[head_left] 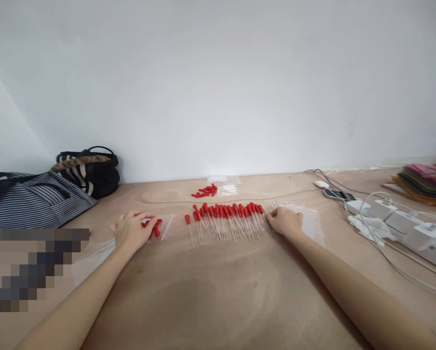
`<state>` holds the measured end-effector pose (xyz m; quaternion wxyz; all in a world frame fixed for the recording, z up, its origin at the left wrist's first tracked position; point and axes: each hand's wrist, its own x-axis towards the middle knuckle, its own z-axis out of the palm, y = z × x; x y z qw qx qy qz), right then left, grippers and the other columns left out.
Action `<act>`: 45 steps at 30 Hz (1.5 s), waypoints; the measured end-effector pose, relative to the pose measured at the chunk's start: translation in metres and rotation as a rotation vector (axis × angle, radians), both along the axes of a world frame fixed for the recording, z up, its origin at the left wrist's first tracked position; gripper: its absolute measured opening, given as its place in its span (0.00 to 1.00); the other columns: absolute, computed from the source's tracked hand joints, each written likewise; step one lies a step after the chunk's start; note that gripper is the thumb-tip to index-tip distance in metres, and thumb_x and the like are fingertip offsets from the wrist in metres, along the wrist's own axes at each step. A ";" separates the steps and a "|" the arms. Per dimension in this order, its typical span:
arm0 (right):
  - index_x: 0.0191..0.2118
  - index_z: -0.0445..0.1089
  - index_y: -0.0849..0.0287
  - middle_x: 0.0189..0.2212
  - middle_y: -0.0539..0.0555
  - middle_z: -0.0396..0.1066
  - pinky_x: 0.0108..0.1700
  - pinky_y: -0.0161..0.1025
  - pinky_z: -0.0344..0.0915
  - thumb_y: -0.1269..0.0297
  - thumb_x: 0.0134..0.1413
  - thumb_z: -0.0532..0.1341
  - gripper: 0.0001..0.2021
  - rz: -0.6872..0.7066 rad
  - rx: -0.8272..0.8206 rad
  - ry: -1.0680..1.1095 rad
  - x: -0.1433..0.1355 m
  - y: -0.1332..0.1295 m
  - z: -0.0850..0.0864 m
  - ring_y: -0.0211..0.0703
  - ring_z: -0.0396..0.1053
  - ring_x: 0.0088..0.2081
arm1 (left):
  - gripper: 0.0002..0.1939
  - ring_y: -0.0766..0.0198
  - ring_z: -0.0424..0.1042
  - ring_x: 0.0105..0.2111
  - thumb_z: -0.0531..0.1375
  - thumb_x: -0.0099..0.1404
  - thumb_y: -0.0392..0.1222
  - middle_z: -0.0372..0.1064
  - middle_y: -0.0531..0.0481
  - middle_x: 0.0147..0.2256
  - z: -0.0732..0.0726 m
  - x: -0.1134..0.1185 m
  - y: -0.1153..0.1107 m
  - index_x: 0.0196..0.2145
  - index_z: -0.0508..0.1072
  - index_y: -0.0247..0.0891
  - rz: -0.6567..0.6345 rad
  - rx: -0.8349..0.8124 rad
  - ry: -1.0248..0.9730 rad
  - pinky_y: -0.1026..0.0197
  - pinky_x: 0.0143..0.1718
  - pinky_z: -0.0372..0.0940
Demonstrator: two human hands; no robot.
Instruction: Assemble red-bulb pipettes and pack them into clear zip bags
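My left hand (133,230) is at the left over a small pile of red rubber bulbs (157,232) on a clear zip bag (169,226). Its thumb and fingers close around a red bulb, partly hidden by the hand. A row of droppers (232,221), clear thin tubes with red bulbs on their far ends, lies in the middle of the table. At the right end of that row, my right hand (285,220) pinches a thin clear tube (265,212). More tubes lie beside its fingers, on another clear bag (311,225).
Loose red bulbs and a clear bag of tubes (227,188) lie near the wall. Bags (90,172) stand at the left. At the right are a power strip with white chargers (396,216), cables, a small black device (338,194) and stacked coloured sheets (425,183).
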<state>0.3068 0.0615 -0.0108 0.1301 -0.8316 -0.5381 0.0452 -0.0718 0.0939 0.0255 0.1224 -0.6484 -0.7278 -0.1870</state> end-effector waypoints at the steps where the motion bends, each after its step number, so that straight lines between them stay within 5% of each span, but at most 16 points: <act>1: 0.27 0.72 0.58 0.31 0.58 0.72 0.44 0.49 0.48 0.57 0.49 0.51 0.15 -0.002 -0.030 -0.009 -0.001 0.000 0.001 0.51 0.67 0.38 | 0.16 0.44 0.60 0.43 0.52 0.58 0.51 0.66 0.42 0.43 0.000 -0.001 0.000 0.33 0.76 0.43 -0.007 -0.020 0.014 0.45 0.38 0.55; 12: 0.31 0.70 0.63 0.34 0.61 0.71 0.43 0.49 0.52 0.62 0.51 0.48 0.15 0.031 -0.102 -0.036 -0.005 -0.009 0.008 0.52 0.67 0.39 | 0.21 0.42 0.56 0.49 0.44 0.61 0.49 0.60 0.42 0.52 -0.013 -0.006 0.012 0.44 0.71 0.43 -0.085 -0.175 0.100 0.40 0.42 0.52; 17: 0.28 0.70 0.61 0.34 0.61 0.71 0.42 0.49 0.52 0.63 0.52 0.47 0.16 0.035 -0.080 -0.031 -0.003 -0.016 0.014 0.53 0.67 0.39 | 0.17 0.47 0.64 0.44 0.43 0.61 0.42 0.71 0.42 0.41 -0.018 -0.012 0.017 0.37 0.70 0.41 -0.156 -0.138 0.025 0.41 0.42 0.52; 29: 0.31 0.62 0.61 0.30 0.55 0.70 0.43 0.47 0.50 0.62 0.54 0.45 0.12 0.049 0.273 0.203 -0.009 -0.018 0.007 0.46 0.66 0.37 | 0.14 0.50 0.64 0.43 0.47 0.59 0.41 0.68 0.42 0.39 -0.021 -0.014 0.020 0.33 0.72 0.40 -0.195 -0.094 0.022 0.47 0.41 0.54; 33: 0.34 0.62 0.60 0.30 0.53 0.69 0.43 0.44 0.52 0.64 0.52 0.46 0.10 0.111 0.444 0.332 -0.006 -0.016 0.002 0.43 0.66 0.35 | 0.13 0.49 0.63 0.43 0.47 0.59 0.42 0.66 0.42 0.40 -0.017 -0.011 0.017 0.33 0.70 0.38 -0.241 0.049 -0.023 0.48 0.44 0.55; 39: 0.41 0.64 0.61 0.34 0.55 0.70 0.41 0.38 0.59 0.65 0.51 0.48 0.14 0.350 0.578 0.529 -0.017 -0.018 -0.002 0.41 0.66 0.37 | 0.11 0.57 0.68 0.37 0.51 0.57 0.45 0.69 0.47 0.34 -0.015 0.042 -0.021 0.33 0.68 0.37 -0.553 0.184 -0.446 0.56 0.41 0.62; 43: 0.33 0.66 0.60 0.28 0.53 0.69 0.36 0.37 0.61 0.65 0.52 0.50 0.10 0.613 0.576 0.537 -0.039 -0.033 0.000 0.40 0.65 0.32 | 0.10 0.60 0.70 0.36 0.54 0.56 0.42 0.71 0.48 0.34 -0.029 0.090 -0.056 0.36 0.67 0.38 -0.772 -0.141 -0.842 0.59 0.39 0.66; 45: 0.31 0.66 0.60 0.24 0.51 0.67 0.30 0.34 0.61 0.64 0.52 0.51 0.08 0.698 0.523 0.545 -0.049 -0.041 0.000 0.38 0.64 0.27 | 0.10 0.61 0.70 0.37 0.57 0.53 0.40 0.71 0.48 0.34 -0.035 0.103 -0.065 0.36 0.67 0.38 -0.781 -0.250 -0.968 0.59 0.39 0.67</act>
